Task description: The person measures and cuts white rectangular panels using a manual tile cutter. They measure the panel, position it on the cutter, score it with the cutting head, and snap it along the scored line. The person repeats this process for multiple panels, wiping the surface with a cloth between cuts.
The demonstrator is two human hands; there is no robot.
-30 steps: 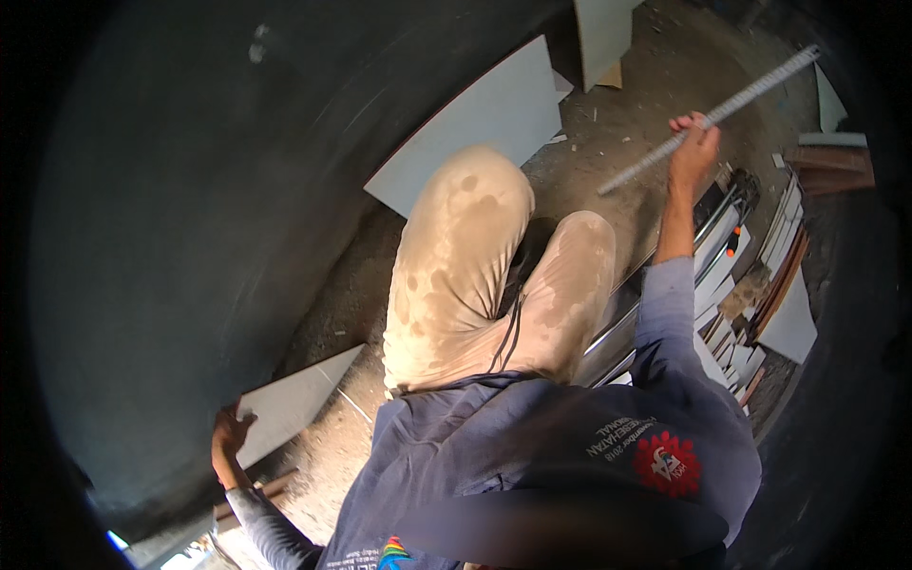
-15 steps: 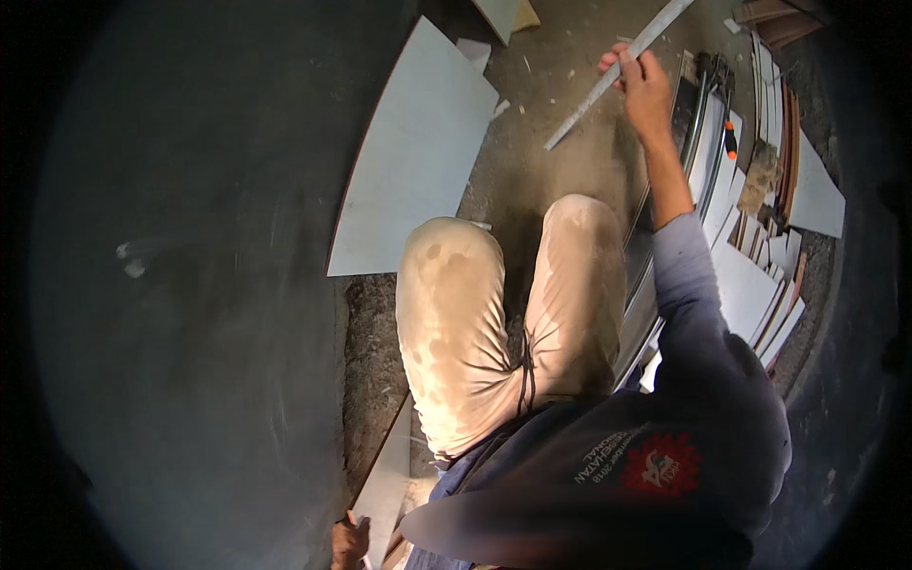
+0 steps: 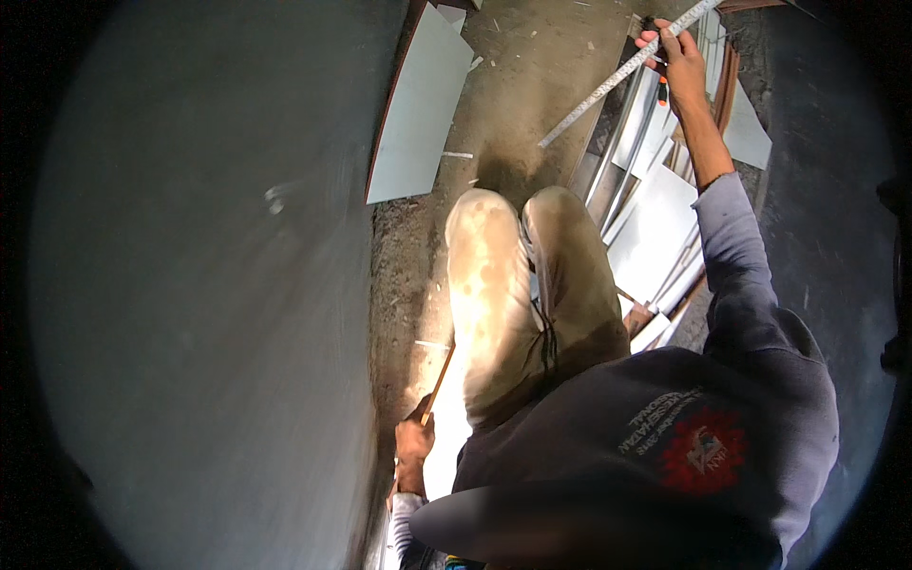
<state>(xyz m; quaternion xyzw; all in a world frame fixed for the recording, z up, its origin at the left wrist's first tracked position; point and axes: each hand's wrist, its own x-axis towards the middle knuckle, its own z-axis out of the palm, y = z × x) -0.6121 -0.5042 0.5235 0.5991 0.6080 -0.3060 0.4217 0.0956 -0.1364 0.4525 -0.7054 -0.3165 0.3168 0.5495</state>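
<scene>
My right hand (image 3: 682, 66) grips a long pale marked strip like a ruler (image 3: 601, 92) at the upper right, its lower end reaching over the floor. Below that hand lie an orange-handled tool (image 3: 662, 91) and a pile of offcuts. My left hand (image 3: 414, 446) grips a white board piece with a brown edge (image 3: 438, 385) beside my left knee at lower centre; its face is washed out by light. My bent knees in stained beige trousers (image 3: 489, 275) are between my hands.
A large dark wall (image 3: 199, 285) fills the left. A curved white panel (image 3: 413, 114) stands by it. White strips, boards and metal lengths (image 3: 651, 228) pile along the right, beside another dark surface (image 3: 822, 209). The dusty floor (image 3: 518, 95) has small scraps on it.
The view has turned and shifted. The board in my left hand is now beside my knee, further right in view. My right hand still holds the strip, now higher over the pile.
</scene>
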